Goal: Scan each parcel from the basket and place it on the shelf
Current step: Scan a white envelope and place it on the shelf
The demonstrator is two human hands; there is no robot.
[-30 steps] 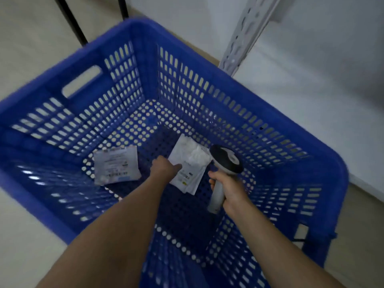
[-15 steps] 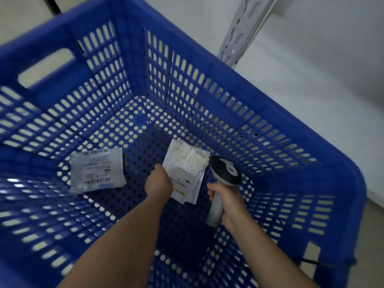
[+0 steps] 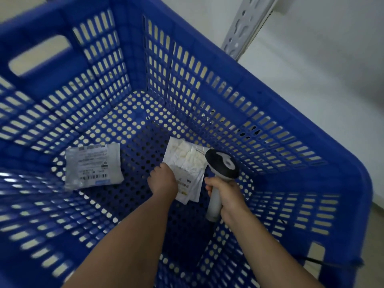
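Two parcels (image 3: 93, 166) (image 3: 187, 161); one basket (image 3: 270, 88); one scanner (image 3: 222, 165); two hands (image 3: 163, 180) (image 3: 225, 194).

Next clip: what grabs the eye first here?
The big blue perforated plastic basket fills the view. At its floor's middle, the left hand grips a white plastic parcel while the right hand holds a black-and-white handheld scanner just right of it. A second, grey-white labelled parcel lies flat at the floor's left.
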